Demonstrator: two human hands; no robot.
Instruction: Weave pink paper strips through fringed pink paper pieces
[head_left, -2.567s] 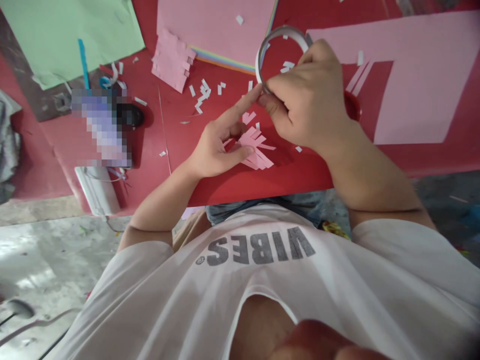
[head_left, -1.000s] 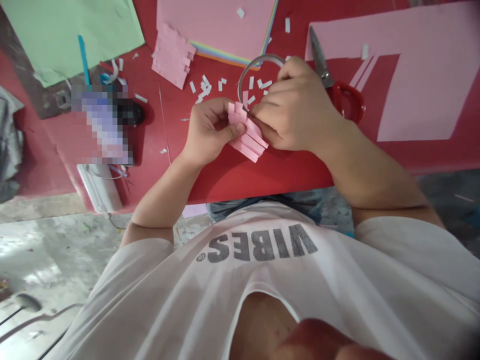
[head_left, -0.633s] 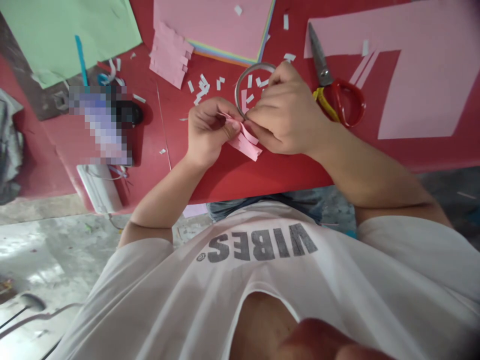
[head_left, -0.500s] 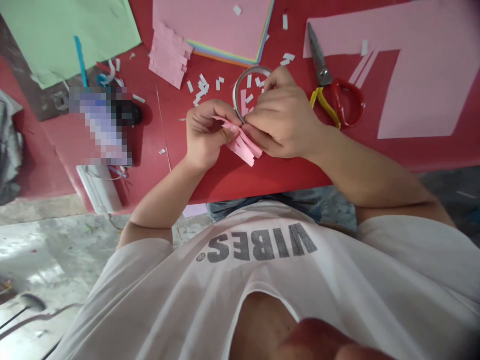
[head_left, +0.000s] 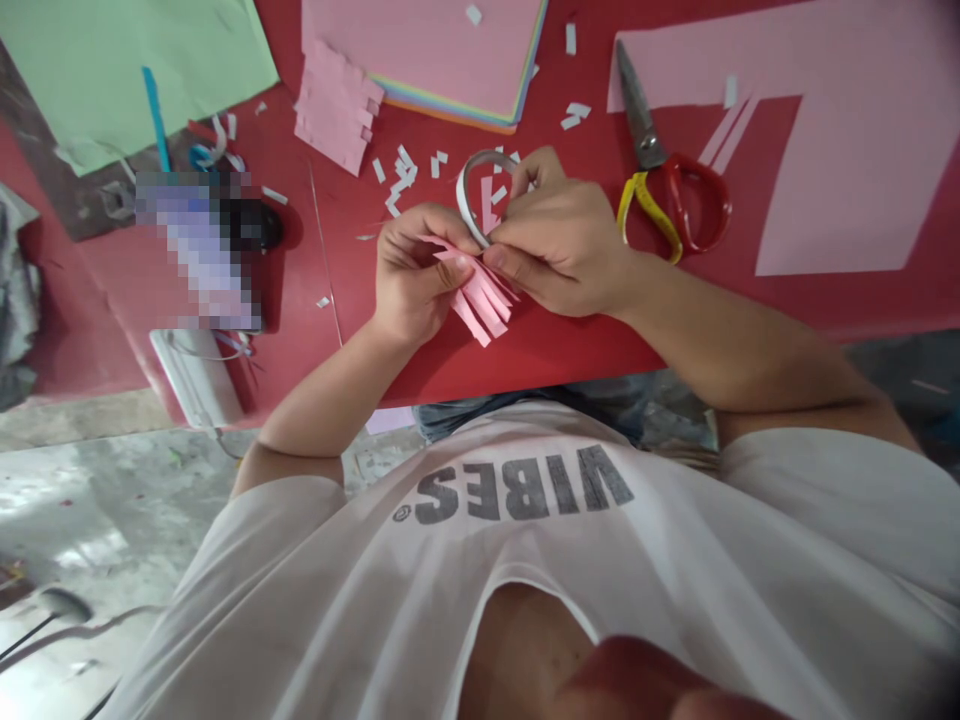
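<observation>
My left hand [head_left: 412, 270] pinches the top edge of a fringed pink paper strip [head_left: 480, 305], whose cut strands hang down toward me. My right hand [head_left: 559, 235] grips the lower part of a thin white-and-grey paper ring [head_left: 465, 190], right where it meets the pink strip. The two hands nearly touch, and their fingers hide the join. Small white paper bits [head_left: 401, 180] lie on the red table [head_left: 570, 345] just beyond my left hand.
Red-handled scissors [head_left: 664, 170] lie beyond my right hand beside a yellow strip [head_left: 649, 215]. Further off are a stack of coloured paper [head_left: 420, 50], a cut pink sheet [head_left: 862, 170], a green sheet [head_left: 127, 60], a fringed pink piece [head_left: 336, 110] and a pixelated object [head_left: 199, 250].
My hands have come together, with the ring brought left against the pink strip. The strip has lifted from the table into my left hand, and the scissors are now uncovered.
</observation>
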